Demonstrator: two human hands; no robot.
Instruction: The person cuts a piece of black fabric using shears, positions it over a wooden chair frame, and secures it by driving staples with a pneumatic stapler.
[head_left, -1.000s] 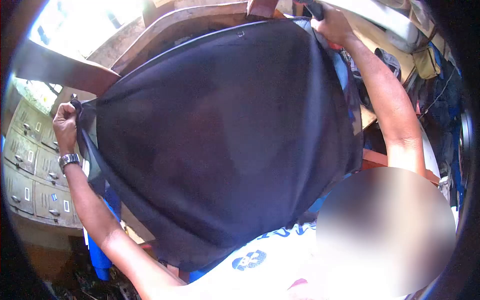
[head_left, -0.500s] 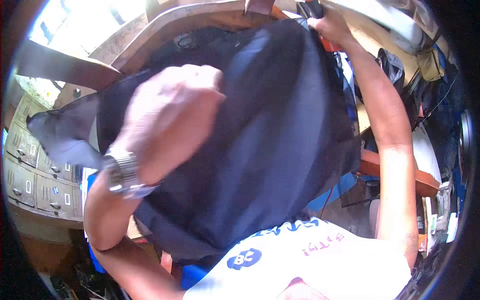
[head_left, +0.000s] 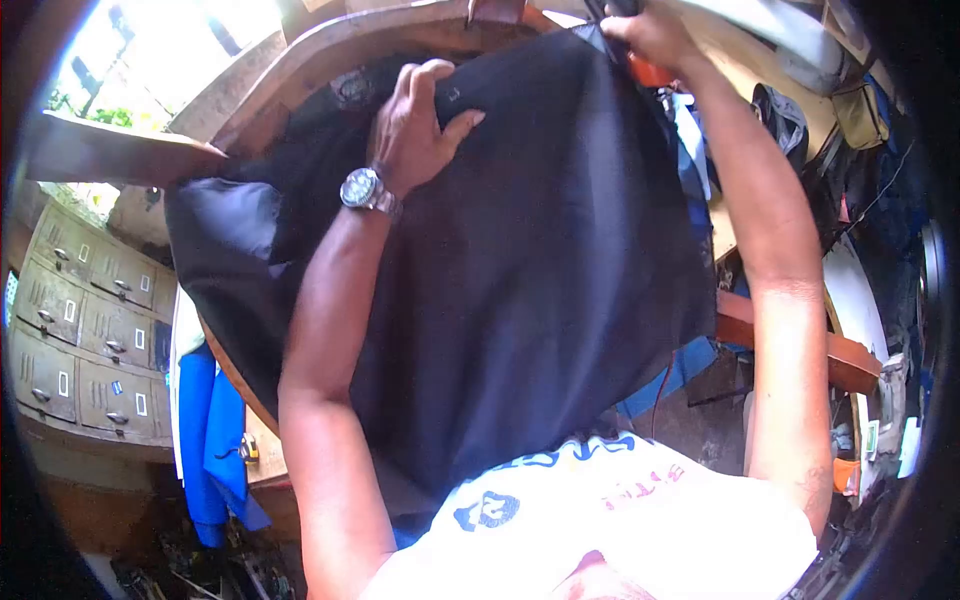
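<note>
A large sheet of black fabric point(head_left: 480, 290) spreads over a curved wooden frame point(head_left: 300, 60) in front of me. My left hand point(head_left: 415, 130), with a metal watch point(head_left: 362, 188) on its wrist, lies over the fabric near its upper edge, thumb apart and fingers slightly bent. At the fabric's upper right corner, my right hand point(head_left: 650, 42) is closed round a dark hand tool point(head_left: 622, 8); its exact kind I cannot tell. An orange-red part point(head_left: 650, 72) shows just below that hand.
Grey metal lockers point(head_left: 95, 330) stand at the left. Blue cloth point(head_left: 210, 440) hangs beside a tape measure point(head_left: 248, 448) under the fabric's left side. A reddish wooden bar point(head_left: 800, 345) juts out at the right, and an olive pouch point(head_left: 860, 118) hangs at the upper right.
My left hand has moved up and away from me, from a blurred, closed pose to fingers apart on the fabric. The fabric's left flap has come down. My right hand stays at the corner.
</note>
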